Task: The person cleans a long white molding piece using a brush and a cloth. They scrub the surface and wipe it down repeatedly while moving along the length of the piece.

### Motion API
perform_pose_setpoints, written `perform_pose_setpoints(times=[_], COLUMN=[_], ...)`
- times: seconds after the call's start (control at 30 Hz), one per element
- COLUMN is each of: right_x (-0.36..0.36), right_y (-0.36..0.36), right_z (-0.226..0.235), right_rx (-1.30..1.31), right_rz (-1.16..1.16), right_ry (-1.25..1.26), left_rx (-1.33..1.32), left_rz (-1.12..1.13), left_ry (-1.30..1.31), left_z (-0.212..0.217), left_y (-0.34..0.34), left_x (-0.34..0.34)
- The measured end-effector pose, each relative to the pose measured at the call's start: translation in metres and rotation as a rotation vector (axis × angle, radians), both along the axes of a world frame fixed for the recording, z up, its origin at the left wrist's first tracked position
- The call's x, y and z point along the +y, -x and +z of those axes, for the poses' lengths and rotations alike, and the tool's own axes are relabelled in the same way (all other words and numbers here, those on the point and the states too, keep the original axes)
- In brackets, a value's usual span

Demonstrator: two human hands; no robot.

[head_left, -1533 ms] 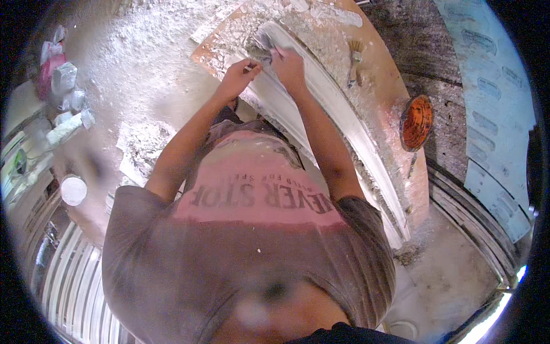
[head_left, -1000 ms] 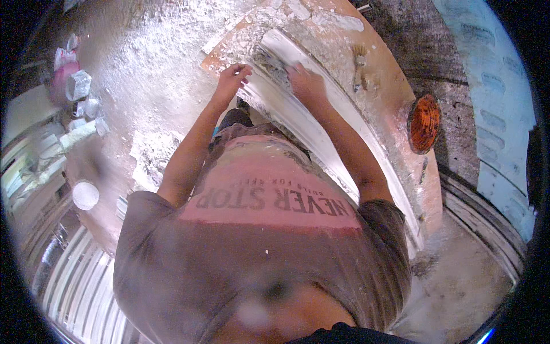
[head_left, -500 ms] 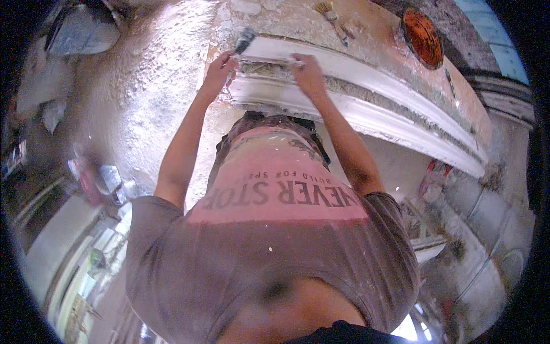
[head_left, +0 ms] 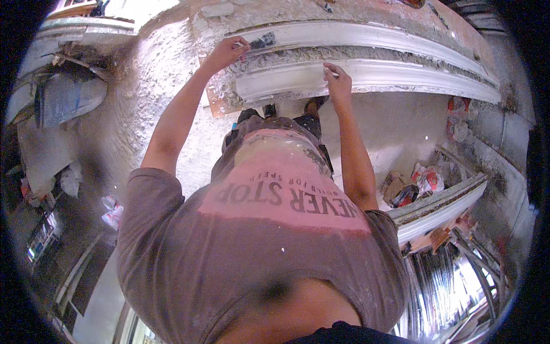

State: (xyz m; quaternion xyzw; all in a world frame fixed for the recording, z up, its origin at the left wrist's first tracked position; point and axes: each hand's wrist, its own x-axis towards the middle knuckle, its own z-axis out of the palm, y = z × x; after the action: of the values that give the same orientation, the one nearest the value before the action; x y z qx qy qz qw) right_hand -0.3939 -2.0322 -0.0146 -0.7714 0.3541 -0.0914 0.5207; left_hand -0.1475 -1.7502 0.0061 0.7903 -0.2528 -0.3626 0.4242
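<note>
Two long white plaster mouldings lie side by side on the work table: a far moulding (head_left: 366, 37) and a near moulding (head_left: 286, 85), with a rough grey strip between them. My left hand (head_left: 227, 54) is closed around a paintbrush at the left end of the far moulding. The brush (head_left: 263, 40) has dark bristles that point right and touch or hover just over that moulding; which, I cannot tell. Over the near moulding is my right hand (head_left: 339, 81), thumb and fingers pinched together. Whatever they hold, if anything, is too small to make out.
The brownish table edge (head_left: 220, 104) shows at left. Part of an orange-rimmed container (head_left: 413, 2) appears at the far edge. Another white moulding (head_left: 444, 212) lies to my right, beside a cardboard box (head_left: 395, 188) and plastic bags (head_left: 427, 179). A bluish-grey basin (head_left: 71, 96) stands at left.
My left hand's brush has turned from pointing away to pointing right along the far moulding. My right hand has come from the far moulding to the near one. The view has shifted.
</note>
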Motion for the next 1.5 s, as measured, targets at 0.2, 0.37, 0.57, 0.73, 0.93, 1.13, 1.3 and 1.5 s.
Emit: perform_pose_setpoints(times=[0.2,0.37,0.57,0.73,0.93,1.13,1.3,1.5], right_x=[-0.004,-0.003,-0.017,-0.028,-0.027,-0.027,-0.027,-0.034], right_y=[0.027,0.028,0.036,0.048,0.033,0.038,0.067,0.064], right_z=[0.015,0.022,0.028,0.018,0.038,0.024,0.020,0.014], right_rx=[0.054,0.007,0.024,0.012,0.028,-0.022,0.077,0.051], right_rz=[-0.159,-0.106,-0.102,-0.139,-0.054,-0.119,-0.166,-0.186], right_ry=[-0.069,-0.022,0.022,-0.130,-0.142,-0.078,-0.224,-0.282], left_rx=[0.159,0.087,0.153,0.165,0.160,-0.588,-0.417,-0.543], left_rz=[-0.060,-0.076,0.056,0.056,0.028,-0.277,-0.254,-0.231], left_ry=[-0.090,0.068,0.015,0.036,-0.006,0.115,-0.123,-0.153], left_z=[-0.017,-0.031,-0.026,-0.013,0.025,0.002,0.006,0.007], left_y=[-0.017,-0.001,-0.046,-0.036,-0.016,-0.018,0.012,0.060], left_x=[0.012,-0.034,0.024,-0.018,-0.092,-0.011,0.001,-0.136])
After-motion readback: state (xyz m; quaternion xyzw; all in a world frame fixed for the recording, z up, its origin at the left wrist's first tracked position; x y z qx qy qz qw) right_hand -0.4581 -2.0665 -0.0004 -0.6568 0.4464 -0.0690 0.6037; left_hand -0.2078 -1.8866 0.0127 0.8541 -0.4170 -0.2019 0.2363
